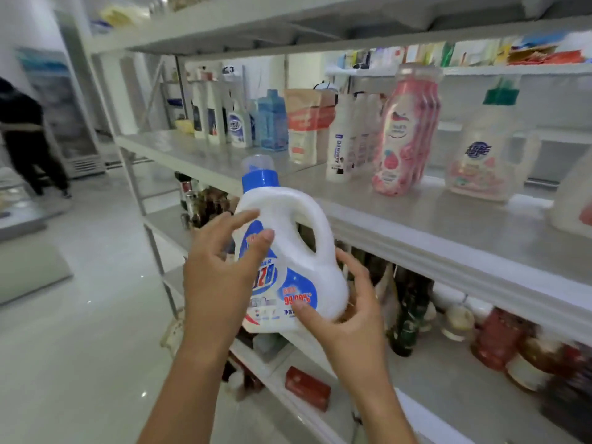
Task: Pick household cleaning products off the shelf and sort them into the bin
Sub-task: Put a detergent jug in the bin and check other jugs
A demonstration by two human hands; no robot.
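A white detergent jug (288,225) with a blue cap and blue label hangs in the air in front of the shelf (448,225), tilted a little. My left hand (221,270) holds its left side with fingers spread over the label. My right hand (349,302) cups its lower right corner from below, thumb on the label. On the shelf behind stand pink bottles (403,133), a clear jug with a green cap (490,149), a white bottle (341,136), a paper pouch (304,123) and blue and white cleaner bottles (256,120). No bin is in view.
Lower shelves (448,373) carry dark bottles, jars and a red box (307,390). A person in dark clothes (25,139) walks at the far left by a glass-door fridge (64,110). Glossy white floor (80,347) lies to the left of the shelving.
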